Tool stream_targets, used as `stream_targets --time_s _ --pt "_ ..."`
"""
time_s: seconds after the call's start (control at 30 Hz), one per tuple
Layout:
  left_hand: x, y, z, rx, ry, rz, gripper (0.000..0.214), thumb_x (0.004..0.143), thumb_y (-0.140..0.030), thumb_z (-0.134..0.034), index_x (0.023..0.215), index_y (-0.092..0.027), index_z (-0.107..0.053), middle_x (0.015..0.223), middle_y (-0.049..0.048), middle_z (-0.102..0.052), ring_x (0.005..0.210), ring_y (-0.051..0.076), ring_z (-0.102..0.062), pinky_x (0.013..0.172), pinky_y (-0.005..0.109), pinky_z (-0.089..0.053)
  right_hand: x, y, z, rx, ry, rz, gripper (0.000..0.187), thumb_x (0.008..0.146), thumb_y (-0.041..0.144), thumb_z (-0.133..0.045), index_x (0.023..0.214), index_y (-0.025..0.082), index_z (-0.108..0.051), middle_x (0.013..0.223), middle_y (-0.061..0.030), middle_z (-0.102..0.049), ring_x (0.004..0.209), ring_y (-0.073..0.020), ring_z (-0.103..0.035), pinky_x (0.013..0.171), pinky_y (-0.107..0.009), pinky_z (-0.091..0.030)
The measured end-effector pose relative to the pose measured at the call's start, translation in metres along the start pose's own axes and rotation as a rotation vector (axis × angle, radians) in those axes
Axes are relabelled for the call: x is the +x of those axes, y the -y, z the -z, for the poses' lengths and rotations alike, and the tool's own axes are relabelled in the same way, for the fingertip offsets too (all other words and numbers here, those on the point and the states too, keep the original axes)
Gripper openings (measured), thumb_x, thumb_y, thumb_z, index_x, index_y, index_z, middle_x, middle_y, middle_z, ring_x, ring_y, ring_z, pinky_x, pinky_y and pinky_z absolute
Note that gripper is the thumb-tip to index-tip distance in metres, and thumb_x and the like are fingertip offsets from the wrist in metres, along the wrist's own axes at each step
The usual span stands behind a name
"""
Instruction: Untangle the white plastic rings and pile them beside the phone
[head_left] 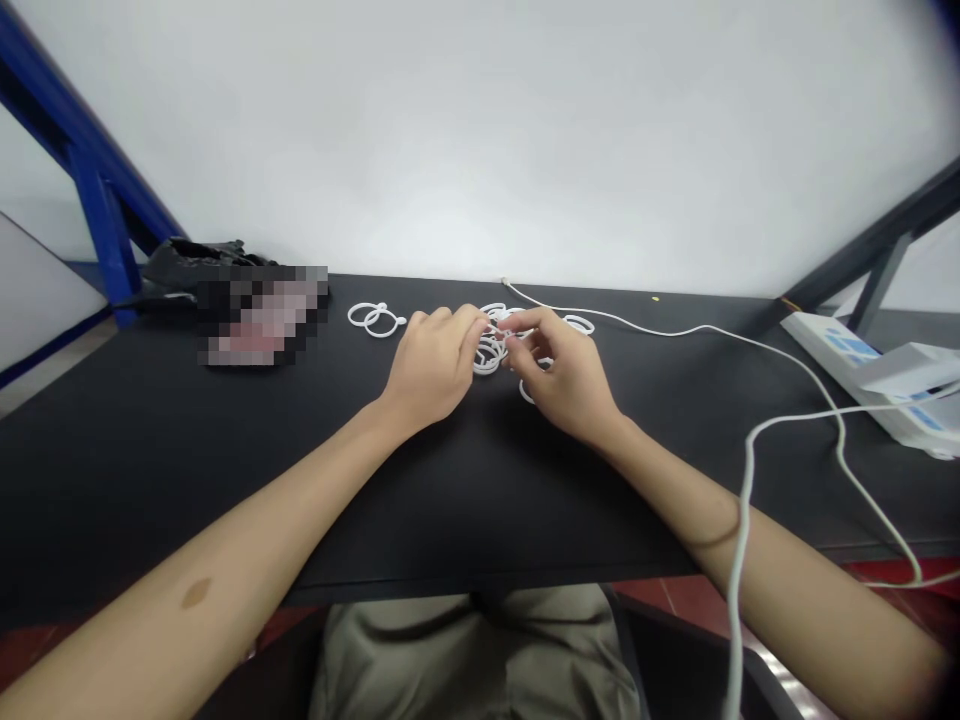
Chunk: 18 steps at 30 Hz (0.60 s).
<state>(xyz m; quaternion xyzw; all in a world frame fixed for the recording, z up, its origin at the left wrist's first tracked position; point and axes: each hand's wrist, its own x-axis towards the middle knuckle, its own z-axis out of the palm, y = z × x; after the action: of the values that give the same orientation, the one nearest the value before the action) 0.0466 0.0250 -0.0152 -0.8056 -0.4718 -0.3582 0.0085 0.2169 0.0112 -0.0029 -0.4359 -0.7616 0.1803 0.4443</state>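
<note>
Both hands meet over a pile of thin white rings (487,368) with small eyelets, like curtain rings, in the middle of the black table (450,500). My left hand (431,365) is closed, thumb and forefinger pinching a white ring that is mostly hidden by the fingers. Facing it, the thumb and forefinger of my right hand (566,375) are closed at the same small white piece. Two overlapping white rings (375,320) lie left of my left hand. Another ring (581,323) lies behind my right hand, and one is partly covered beneath it.
A white cable (671,333) runs along the back right and loops over my right forearm. A white and blue box (847,360) stands at the right. Black plastic (202,255) and a pixelated item (262,315) lie back left. Behind the table rises a white wall (480,140).
</note>
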Motion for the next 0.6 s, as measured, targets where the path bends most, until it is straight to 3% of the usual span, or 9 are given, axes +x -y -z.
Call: stream_targets --time_s 0.17,0.27,0.6 --pt "-0.004 0.009 -0.003 0.000 -0.016 -0.176 0.044 0.103 -0.043 -0.029 0.126 -0.015 -0.053 0.105 0.0093 -0.067 0.090 0.023 -0.054 0.081 0.038 -0.039 0.002 -0.003 -0.001 0.004 -0.033 0.013 0.009 0.090 0.024 -0.056 0.097 0.019 -0.061 0.088 -0.0017 -0.070 0.063 -0.0101 -0.062 0.061 -0.025 -0.052" --pt "-0.006 0.015 -0.002 0.030 -0.007 -0.275 0.049 0.100 -0.049 -0.036 0.130 -0.013 -0.051 0.109 0.0112 -0.064 0.093 0.025 -0.052 0.082 0.039 -0.040 0.002 -0.003 -0.002 -0.024 -0.053 0.026 0.008 0.090 0.022 -0.057 0.097 0.020 -0.061 0.090 -0.0008 -0.070 0.063 -0.0093 -0.061 0.061 -0.024 -0.052" --pt "-0.001 0.013 0.002 -0.156 -0.013 -0.219 0.043 0.093 -0.033 -0.055 0.128 -0.008 -0.053 0.114 0.0119 -0.063 0.103 0.024 -0.054 0.094 0.040 -0.043 0.006 -0.006 0.002 -0.189 -0.052 0.209 0.016 0.090 0.010 -0.057 0.101 0.021 -0.058 0.088 0.0001 -0.064 0.067 -0.0078 -0.060 0.063 -0.020 -0.052"
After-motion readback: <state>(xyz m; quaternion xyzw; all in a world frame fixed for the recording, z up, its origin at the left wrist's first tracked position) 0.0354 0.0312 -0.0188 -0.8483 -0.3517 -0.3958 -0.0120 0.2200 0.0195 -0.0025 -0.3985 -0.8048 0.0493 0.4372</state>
